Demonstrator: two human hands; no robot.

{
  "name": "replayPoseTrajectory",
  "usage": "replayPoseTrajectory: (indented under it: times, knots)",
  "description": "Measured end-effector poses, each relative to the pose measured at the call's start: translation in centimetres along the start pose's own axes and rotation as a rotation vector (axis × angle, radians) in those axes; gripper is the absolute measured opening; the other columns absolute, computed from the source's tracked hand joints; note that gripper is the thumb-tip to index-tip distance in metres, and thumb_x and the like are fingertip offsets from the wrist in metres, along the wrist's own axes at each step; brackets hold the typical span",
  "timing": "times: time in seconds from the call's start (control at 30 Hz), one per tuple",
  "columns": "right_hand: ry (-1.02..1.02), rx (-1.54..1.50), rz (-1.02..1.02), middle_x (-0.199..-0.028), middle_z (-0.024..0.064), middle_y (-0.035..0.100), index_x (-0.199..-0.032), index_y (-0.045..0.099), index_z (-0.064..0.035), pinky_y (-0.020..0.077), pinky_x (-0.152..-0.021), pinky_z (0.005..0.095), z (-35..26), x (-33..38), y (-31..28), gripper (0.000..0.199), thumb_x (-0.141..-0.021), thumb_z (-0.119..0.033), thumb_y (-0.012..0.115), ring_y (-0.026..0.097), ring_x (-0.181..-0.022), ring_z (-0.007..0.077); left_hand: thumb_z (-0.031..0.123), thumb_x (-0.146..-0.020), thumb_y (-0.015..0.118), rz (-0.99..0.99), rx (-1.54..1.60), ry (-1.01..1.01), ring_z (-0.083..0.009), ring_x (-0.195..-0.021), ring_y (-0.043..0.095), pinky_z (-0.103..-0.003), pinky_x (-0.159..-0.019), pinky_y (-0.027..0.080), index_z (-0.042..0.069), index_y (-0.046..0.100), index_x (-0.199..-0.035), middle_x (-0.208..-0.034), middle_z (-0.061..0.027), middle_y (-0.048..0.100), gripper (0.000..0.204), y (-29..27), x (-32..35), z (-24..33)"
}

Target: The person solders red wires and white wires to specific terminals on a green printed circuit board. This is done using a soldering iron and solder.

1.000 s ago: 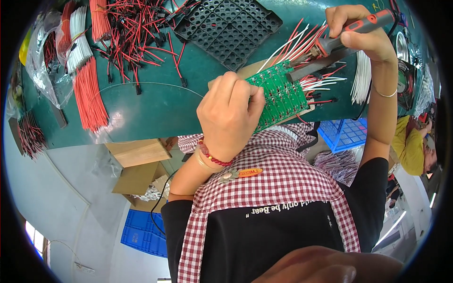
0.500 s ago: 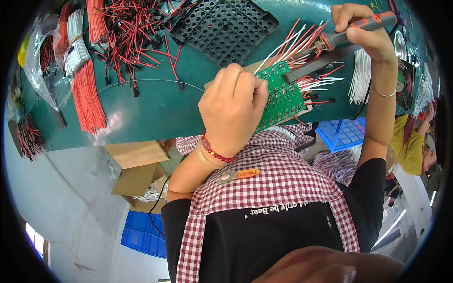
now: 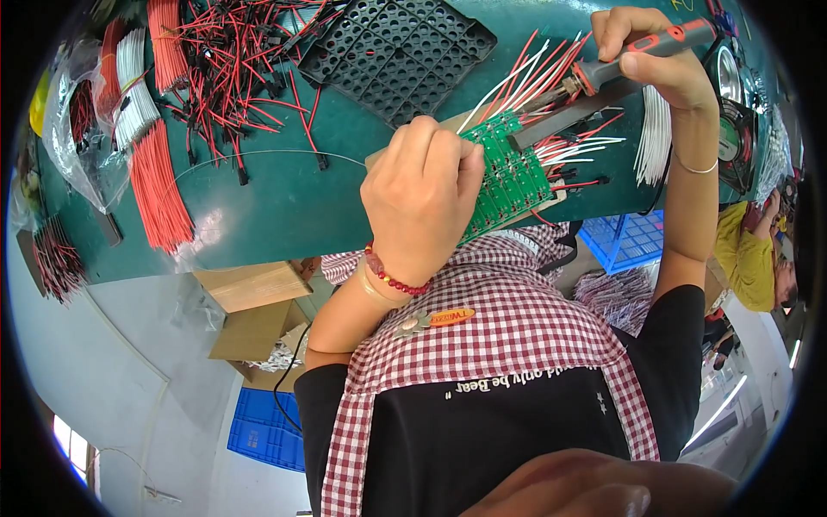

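A green circuit board [image 3: 514, 175] lies at the near edge of the green bench [image 3: 284, 207], with red and white wires [image 3: 551, 77] standing out of it. My left hand [image 3: 422, 198] rests on the board's left part with its fingers curled over it. My right hand [image 3: 650, 56] grips an orange and grey soldering iron [image 3: 633, 62]. The iron's long dark tip [image 3: 560, 121] reaches down to the board's upper right part.
A black grid tray [image 3: 396, 47] lies behind the board. Loose red and black wires [image 3: 233, 60] and bundles of red and white wires [image 3: 155, 181] cover the bench's left. Cardboard boxes [image 3: 254, 302] and blue crates [image 3: 263, 431] stand below. A person in yellow [image 3: 749, 258] sits at the right.
My left hand has shifted slightly along the board. My right hand has moved the iron a little, with its tip staying at the board.
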State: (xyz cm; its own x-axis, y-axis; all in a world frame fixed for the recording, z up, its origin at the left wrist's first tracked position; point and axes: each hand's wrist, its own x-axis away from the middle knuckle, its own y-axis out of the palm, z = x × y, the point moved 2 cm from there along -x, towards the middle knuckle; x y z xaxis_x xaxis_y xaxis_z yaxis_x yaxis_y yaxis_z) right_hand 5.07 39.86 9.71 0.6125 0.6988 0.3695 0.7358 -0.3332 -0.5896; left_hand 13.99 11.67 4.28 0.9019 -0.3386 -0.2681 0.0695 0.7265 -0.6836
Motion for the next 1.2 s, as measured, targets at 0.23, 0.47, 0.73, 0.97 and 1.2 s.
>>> replayPoseTrajectory:
  times: [0.23, 0.47, 0.73, 0.97, 1.2]
  knots:
    - [0.055, -0.886, 0.38, -0.077, 0.013, 0.062, -0.085, 0.07, 0.0073, 0.0399, -0.066, 0.0294, -0.9, 0.5, 0.9, 0.025, -0.072, -0.011, 0.08, 0.055, -0.072, 0.0196, 0.003, -0.068, 0.075, -0.012, 0.035, -0.019, -0.0219, -0.063, 0.054, -0.034, -0.051, 0.041, 0.008, 0.049, -0.072, -0.072, -0.0049, 0.047, 0.026, -0.7, 0.2, 0.2]
    - [0.04, -0.741, 0.312, -0.075, 0.0079, 0.057, -0.082, 0.067, 0.0, 0.0346, -0.064, 0.0279, 1.7, 0.4, 1.9, 0.03, -0.075, -0.027, 0.077, 0.049, -0.073, 0.0162, 0.003, -0.069, 0.075, -0.017, 0.052, -0.017, -0.0214, -0.063, 0.054, -0.034, -0.05, 0.041, 0.008, 0.05, -0.073, -0.072, -0.0051, 0.047, 0.025, -0.8, 0.2, 0.2]
    - [0.024, -0.605, 0.226, -0.071, 0.0023, 0.052, -0.078, 0.063, -0.0066, 0.0292, -0.062, 0.0268, 3.0, 0.4, 1.9, 0.034, -0.077, -0.039, 0.074, 0.043, -0.072, 0.0123, 0.004, -0.07, 0.075, -0.029, 0.043, 0.013, -0.0213, -0.063, 0.054, -0.034, -0.051, 0.042, 0.008, 0.05, -0.073, -0.074, -0.0051, 0.048, 0.025, -0.2, 0.2, 0.1]
    - [-0.011, -0.564, 0.269, -0.073, 0.0016, 0.047, -0.08, 0.06, -0.0084, 0.0269, -0.06, 0.0259, 2.6, 1.7, 0.4, 0.033, -0.081, -0.04, 0.07, 0.039, -0.071, 0.0113, 0.005, -0.069, 0.076, -0.017, 0.068, -0.029, -0.0209, -0.064, 0.055, -0.033, -0.051, 0.042, 0.008, 0.053, -0.074, -0.074, -0.0047, 0.047, 0.024, -1.0, 0.1, 0.0]
    - [0.02, -0.678, 0.45, -0.078, 0.0012, 0.042, -0.089, 0.057, -0.0103, 0.0275, -0.063, 0.025, 1.8, 4.6, 0.6, 0.028, -0.086, -0.038, 0.064, 0.036, -0.072, 0.0111, 0.006, -0.068, 0.079, -0.028, 0.122, -0.022, -0.0214, -0.066, 0.056, -0.033, -0.052, 0.043, 0.008, 0.057, -0.077, -0.076, -0.0047, 0.049, 0.023, -1.0, 0.1, 0.5]
